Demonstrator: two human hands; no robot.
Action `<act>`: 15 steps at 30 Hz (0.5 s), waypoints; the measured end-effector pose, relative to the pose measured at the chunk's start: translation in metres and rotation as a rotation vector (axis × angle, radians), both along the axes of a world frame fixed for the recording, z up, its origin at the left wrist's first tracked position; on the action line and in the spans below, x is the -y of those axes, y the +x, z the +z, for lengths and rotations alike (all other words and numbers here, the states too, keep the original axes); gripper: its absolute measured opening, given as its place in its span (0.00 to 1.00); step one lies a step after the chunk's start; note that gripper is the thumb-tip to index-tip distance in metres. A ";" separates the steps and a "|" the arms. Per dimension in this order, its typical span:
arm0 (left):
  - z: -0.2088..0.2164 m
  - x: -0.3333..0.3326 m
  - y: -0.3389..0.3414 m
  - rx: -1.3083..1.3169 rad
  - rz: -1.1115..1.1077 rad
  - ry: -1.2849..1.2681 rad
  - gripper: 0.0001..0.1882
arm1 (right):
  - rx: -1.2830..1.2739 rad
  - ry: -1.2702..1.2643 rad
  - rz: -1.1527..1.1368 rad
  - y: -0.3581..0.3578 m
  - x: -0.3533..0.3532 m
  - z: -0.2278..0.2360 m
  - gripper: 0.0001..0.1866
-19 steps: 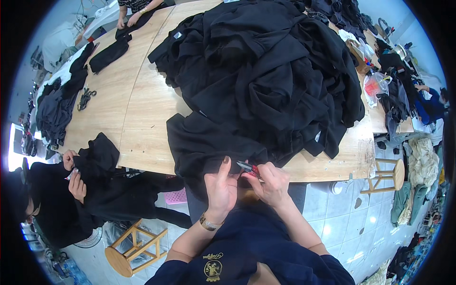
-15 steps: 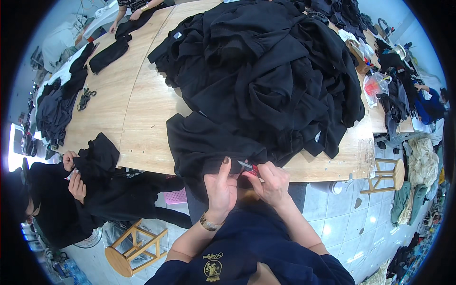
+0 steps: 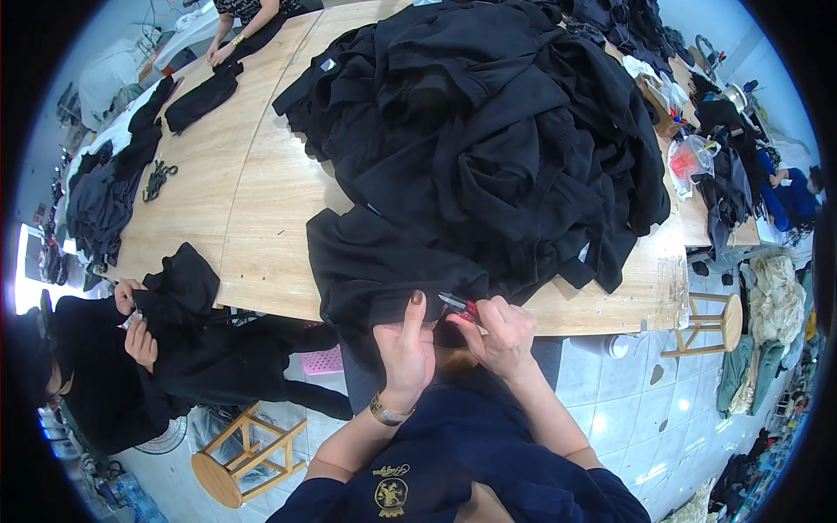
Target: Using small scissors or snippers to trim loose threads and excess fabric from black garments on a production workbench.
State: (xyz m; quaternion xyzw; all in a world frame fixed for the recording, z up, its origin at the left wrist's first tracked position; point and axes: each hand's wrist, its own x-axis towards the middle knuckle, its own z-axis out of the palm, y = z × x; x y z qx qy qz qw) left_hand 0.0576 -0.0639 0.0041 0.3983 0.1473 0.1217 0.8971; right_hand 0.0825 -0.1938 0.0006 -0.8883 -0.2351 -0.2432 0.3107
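My right hand (image 3: 499,334) is closed round small red-handled thread snips (image 3: 460,307), their metal blades pointing left toward my left thumb. At the near edge of the table, my left hand (image 3: 406,349) grips the edge of a black garment (image 3: 384,270), thumb up on top and fingers partly hidden beneath the cloth. The snips' tips are close to the garment's edge; whether they touch it I cannot tell. Behind, the garment runs into a large heap of black clothes (image 3: 488,131).
A wooden table (image 3: 270,227) spreads under the heap. To the left a co-worker's hands (image 3: 139,340) handle black cloth; another person (image 3: 231,39) works at the far left. Wooden stools (image 3: 222,479) stand at lower left and right (image 3: 731,322). A plastic bag (image 3: 693,157) lies at right.
My right hand and the snips have shifted slightly right, away from my left thumb. The far-left co-worker's hands have come together over the cloth. My left hand is almost unmoved.
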 end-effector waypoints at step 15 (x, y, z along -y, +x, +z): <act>0.004 -0.001 -0.002 0.003 -0.024 -0.021 0.09 | -0.107 0.146 0.020 -0.003 -0.002 -0.003 0.16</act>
